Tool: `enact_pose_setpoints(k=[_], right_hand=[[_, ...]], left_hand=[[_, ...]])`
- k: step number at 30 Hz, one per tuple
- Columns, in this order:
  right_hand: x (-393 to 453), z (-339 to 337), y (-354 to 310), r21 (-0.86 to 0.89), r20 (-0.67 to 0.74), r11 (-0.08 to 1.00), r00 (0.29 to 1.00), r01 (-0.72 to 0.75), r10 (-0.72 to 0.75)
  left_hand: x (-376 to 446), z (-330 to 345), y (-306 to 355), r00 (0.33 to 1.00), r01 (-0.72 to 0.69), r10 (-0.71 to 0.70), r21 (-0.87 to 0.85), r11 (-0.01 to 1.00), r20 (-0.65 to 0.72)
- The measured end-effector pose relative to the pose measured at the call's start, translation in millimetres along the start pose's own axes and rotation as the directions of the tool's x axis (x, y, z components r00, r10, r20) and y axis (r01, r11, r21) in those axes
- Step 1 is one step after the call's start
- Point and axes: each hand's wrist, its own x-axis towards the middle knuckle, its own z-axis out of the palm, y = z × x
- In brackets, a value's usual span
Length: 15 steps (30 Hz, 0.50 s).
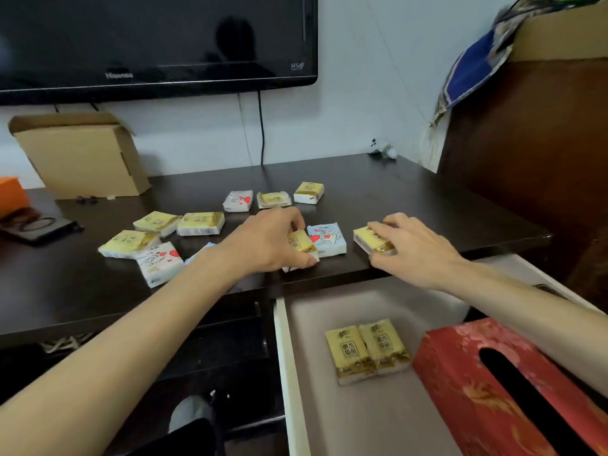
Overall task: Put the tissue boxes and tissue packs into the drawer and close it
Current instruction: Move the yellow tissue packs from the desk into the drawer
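Observation:
Several small tissue packs lie scattered on the dark desk (394,192). My left hand (269,240) is closed around a yellow pack (301,245) near the desk's front edge. My right hand (411,248) grips another yellow pack (370,238) at the front right. A blue heart-print pack (327,238) lies between the two hands. Below the desk, the white drawer (289,373) stands open. Inside it, two yellow packs (367,352) lie side by side, next to a red patterned tissue box (460,383) with a dark slot.
More packs lie at the left (158,238) and in a row at the back (273,199). An open cardboard box (82,156) stands at the back left under a wall television (154,41). A brown cabinet (526,159) rises on the right.

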Motion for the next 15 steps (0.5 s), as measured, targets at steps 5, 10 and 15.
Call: enact_pose_setpoints(k=[5,10,15], right_hand=[[17.9,-17.8,12.3,0.210,0.203,0.975,0.972,0.072,-0.116],[26.7,-18.9,23.7,0.395,0.252,0.915,0.949,0.079,-0.191],[-7.3,-21.8,18.7,0.352,0.067,0.926,0.983,0.136,-0.170]], left_hand=[[-9.0,28.9,4.0,0.996,0.086,-0.086,-0.043,0.995,-0.004],[-21.3,24.2,-1.9,0.995,0.075,-0.069,-0.066,0.995,0.078],[-46.8,9.8,23.7,0.996,-0.017,0.021,-0.051,0.999,0.081]])
